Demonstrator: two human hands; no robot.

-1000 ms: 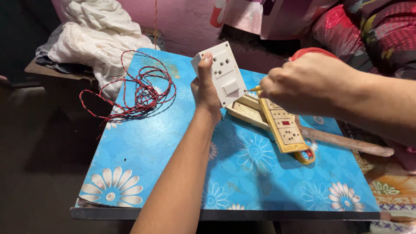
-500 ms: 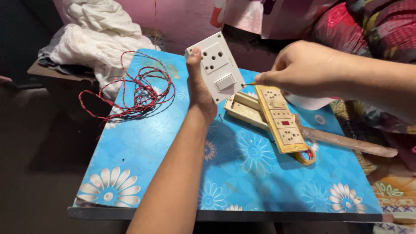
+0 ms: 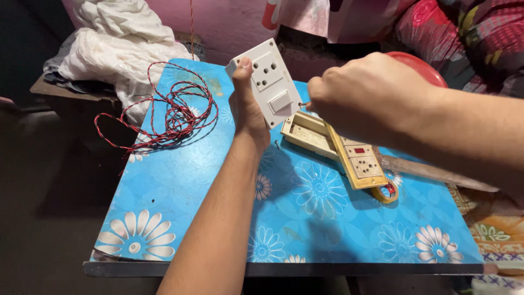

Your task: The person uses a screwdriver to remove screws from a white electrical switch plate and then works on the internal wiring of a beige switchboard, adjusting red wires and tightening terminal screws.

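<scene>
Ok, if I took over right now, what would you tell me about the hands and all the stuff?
Left hand holds the white socket-and-switch plate up above the blue flowered table. Right hand is closed on a thin tool, its tip at the plate's right edge; what tool, I cannot tell. On the table: a yellowed old socket board and a coil of red twisted wire. The wire is joined to nothing visible.

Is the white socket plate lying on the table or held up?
Held up: the left hand grips the white socket plate above the blue table.
</scene>
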